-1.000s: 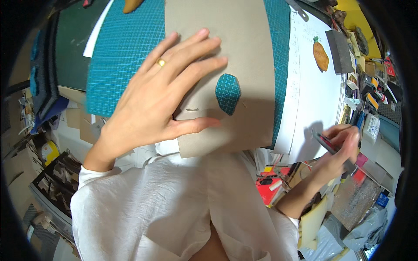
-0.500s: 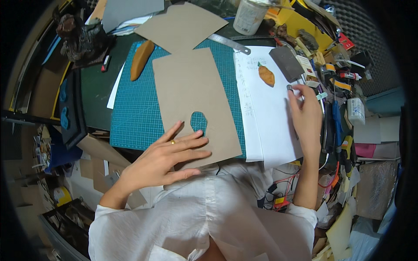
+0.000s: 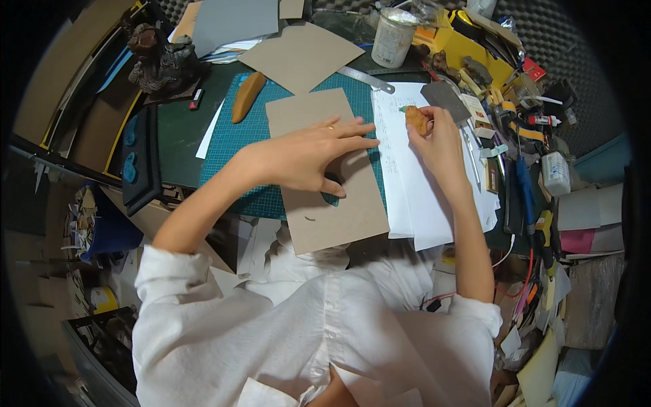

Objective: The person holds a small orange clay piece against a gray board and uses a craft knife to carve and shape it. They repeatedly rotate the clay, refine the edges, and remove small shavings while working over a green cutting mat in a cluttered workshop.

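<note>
My left hand (image 3: pixel 305 154) lies with fingers spread over a brown cardboard sheet (image 3: pixel 339 227), its thumb beside a cut-out hole (image 3: pixel 330 199) that it partly covers. Through the hole shows the teal cutting mat (image 3: pixel 234 166) beneath. In a pinch between thumb and fingers, my right hand (image 3: pixel 439 144) has a small, knobbly orange-brown piece (image 3: pixel 414 119) with a green tip, over the white paper (image 3: pixel 430 220). A slim metal tool (image 3: pixel 469 157) lies on the paper, right of that wrist. A small dark curved mark or scrap (image 3: pixel 310 218) shows on the cardboard.
A smooth brown curved piece (image 3: pixel 248 97) rests on the mat's far left. Beyond are a steel ruler (image 3: pixel 366 78), another cardboard sheet (image 3: pixel 305 54), a white tub (image 3: pixel 394 39) and a dark sculpture (image 3: pixel 159 64). A grey block (image 3: pixel 445 100) and crowded tools line the right side.
My left hand has moved from the cardboard's near edge up across the hole. My right hand has left the slim metal tool on the paper and taken hold of the orange-brown piece.
</note>
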Motion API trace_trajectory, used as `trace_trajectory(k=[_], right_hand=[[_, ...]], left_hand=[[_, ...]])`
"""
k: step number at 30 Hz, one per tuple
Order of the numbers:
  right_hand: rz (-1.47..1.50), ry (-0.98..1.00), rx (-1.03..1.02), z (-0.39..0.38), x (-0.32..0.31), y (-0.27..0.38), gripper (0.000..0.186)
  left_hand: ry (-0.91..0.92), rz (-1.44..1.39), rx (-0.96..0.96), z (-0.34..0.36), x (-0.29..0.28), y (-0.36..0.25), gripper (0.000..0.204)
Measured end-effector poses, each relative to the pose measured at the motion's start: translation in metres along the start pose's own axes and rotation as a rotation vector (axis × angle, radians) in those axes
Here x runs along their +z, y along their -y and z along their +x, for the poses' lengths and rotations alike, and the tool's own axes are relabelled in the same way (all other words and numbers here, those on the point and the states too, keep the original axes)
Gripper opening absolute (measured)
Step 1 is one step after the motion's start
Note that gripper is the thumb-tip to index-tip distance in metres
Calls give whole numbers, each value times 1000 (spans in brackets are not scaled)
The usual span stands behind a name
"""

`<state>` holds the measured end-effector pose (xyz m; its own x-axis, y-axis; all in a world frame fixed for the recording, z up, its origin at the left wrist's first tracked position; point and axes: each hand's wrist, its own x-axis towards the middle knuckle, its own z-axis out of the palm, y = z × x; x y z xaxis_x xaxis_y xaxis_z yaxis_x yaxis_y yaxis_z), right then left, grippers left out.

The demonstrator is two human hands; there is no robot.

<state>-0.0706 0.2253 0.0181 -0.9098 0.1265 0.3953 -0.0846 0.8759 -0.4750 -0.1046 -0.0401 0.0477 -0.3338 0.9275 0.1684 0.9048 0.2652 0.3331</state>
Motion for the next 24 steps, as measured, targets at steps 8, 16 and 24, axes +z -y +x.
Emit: trace_trajectory(k=[8,16,24], right_hand=[[743,5,-45,-27,-21,27,36],[961,114,-39,-31,-27,47,37],[188,50,78,-44,-29,30,29]], left_hand=[[-60,-371,-190,51,-25,22,45],[-82,-813,-102,52,-13,6,36],[-92,-705,-387,13,-10,52,40]])
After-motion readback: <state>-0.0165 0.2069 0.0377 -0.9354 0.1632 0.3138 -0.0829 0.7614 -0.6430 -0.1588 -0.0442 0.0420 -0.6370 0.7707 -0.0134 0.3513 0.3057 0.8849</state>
